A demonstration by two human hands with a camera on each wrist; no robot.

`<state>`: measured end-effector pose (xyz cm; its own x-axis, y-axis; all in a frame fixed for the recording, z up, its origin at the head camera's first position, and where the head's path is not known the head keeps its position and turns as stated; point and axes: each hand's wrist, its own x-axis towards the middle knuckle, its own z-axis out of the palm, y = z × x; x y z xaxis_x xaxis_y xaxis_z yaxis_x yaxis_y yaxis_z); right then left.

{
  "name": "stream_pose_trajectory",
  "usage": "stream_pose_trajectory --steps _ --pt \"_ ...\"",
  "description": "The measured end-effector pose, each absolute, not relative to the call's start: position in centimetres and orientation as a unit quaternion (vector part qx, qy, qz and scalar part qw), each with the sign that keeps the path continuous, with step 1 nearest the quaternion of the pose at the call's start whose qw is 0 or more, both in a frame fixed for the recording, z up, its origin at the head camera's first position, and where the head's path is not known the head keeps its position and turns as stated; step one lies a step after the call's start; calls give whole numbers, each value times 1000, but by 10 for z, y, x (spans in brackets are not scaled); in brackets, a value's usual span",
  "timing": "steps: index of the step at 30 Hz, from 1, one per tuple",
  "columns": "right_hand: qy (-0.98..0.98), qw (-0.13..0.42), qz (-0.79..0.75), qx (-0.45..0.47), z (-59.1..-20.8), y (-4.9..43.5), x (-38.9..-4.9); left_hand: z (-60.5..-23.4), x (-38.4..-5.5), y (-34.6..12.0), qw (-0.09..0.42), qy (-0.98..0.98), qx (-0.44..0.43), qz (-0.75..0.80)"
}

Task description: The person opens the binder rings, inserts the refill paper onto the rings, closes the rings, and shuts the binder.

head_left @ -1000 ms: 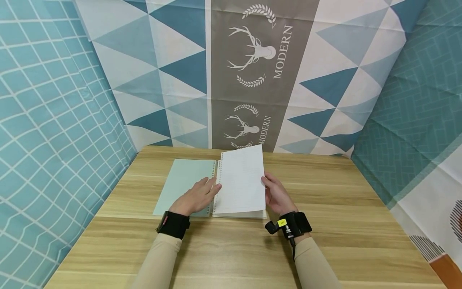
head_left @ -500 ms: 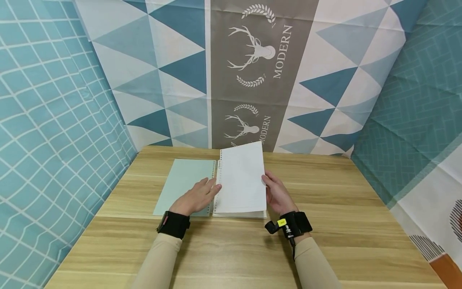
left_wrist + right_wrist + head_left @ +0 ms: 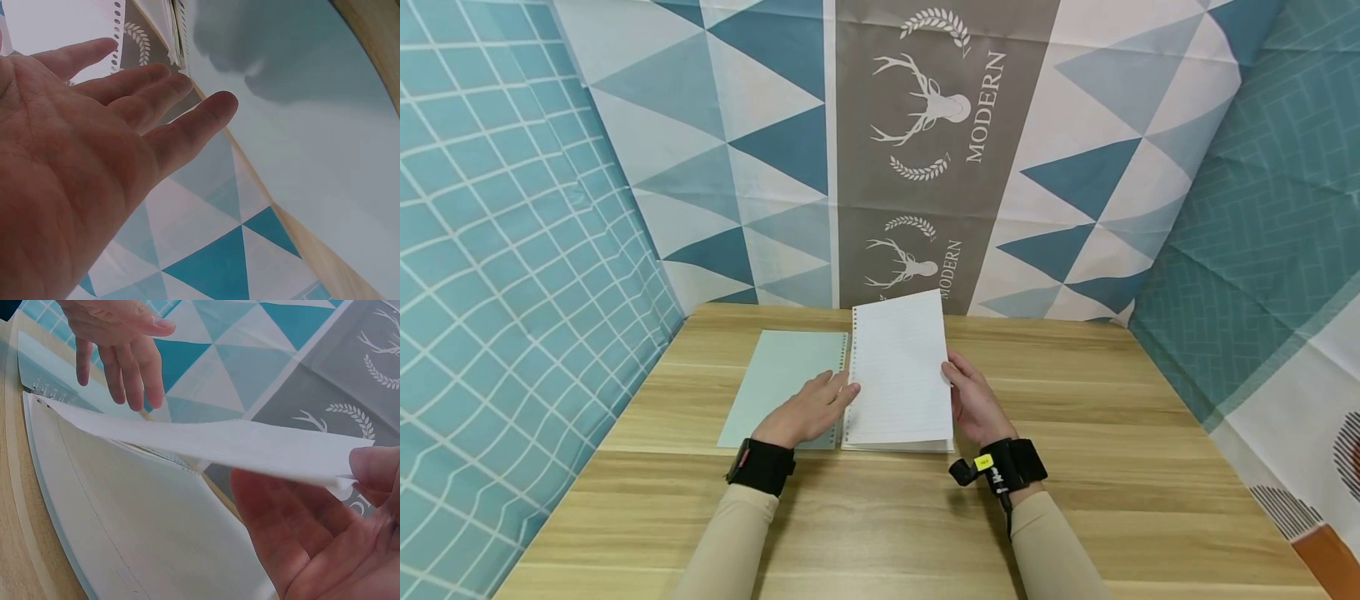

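A ring-bound notebook lies open, its pale green cover [image 3: 790, 375] on the left and white pages on the right. My right hand [image 3: 977, 404] pinches the right edge of a lifted sheaf of white lined paper [image 3: 901, 367] between thumb and fingers. Punched holes run down the paper's left edge. In the right wrist view the lifted paper [image 3: 250, 447] slants above the lower pages [image 3: 137, 519], and clear rings [image 3: 53, 390] show at the spine. My left hand [image 3: 808, 408] hovers over the cover beside the spine, fingers extended and holding nothing; its palm shows in the left wrist view.
The notebook lies on a wooden table [image 3: 880, 525]. A patterned cloth backdrop [image 3: 775, 150] with triangles and deer rises behind the table's back edge. A blue checked cloth [image 3: 512, 250] hangs at the left, and a teal cloth [image 3: 1247, 250] at the right.
The lifted paper has risen slightly and shifted a little left, so its holed edge sits nearer the spine. Both hands have hardly moved.
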<state>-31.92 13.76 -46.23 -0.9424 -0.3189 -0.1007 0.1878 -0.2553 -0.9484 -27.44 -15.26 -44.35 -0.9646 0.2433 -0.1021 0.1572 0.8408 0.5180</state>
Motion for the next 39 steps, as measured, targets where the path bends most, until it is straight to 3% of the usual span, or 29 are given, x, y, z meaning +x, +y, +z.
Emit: stream_pose_trajectory --steps 39 --pt "589 161 -790 -51 -471 137 -322 -444 -270 -157 102 954 131 251"
